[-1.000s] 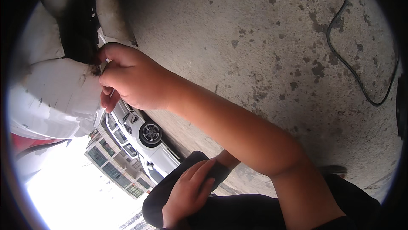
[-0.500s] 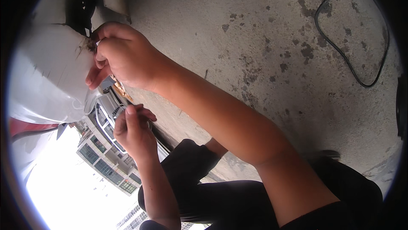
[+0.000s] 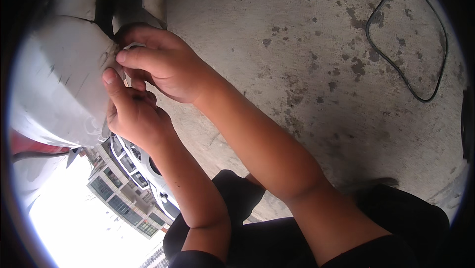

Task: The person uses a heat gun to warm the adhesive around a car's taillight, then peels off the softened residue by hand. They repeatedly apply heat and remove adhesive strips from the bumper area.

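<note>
A scuffed white car bumper [image 3: 64, 70] fills the upper left, with dark scratches and a chipped, dirty spot near its edge. My right hand [image 3: 168, 65] is at that edge, its thumb on the chipped spot and its other fingers curled behind. A small pale patch shows between its thumb and fingers; I cannot tell what it is. Just below, my left hand [image 3: 138, 114] pinches the same edge, thumb flat on the outer face and fingers bent behind it, mostly hidden.
A black cable [image 3: 396, 65] loops over the stained concrete floor [image 3: 277, 85] at the upper right. Dark trousers [image 3: 272, 238] cover my legs below. Beyond the bumper stand a white vehicle [image 3: 158, 184] and a building [image 3: 121, 194], tilted in view.
My left hand has risen from below the bumper and now grips its edge beside my right hand. The right hand's thumb and fingers have spread somewhat. The view has shifted slightly.
</note>
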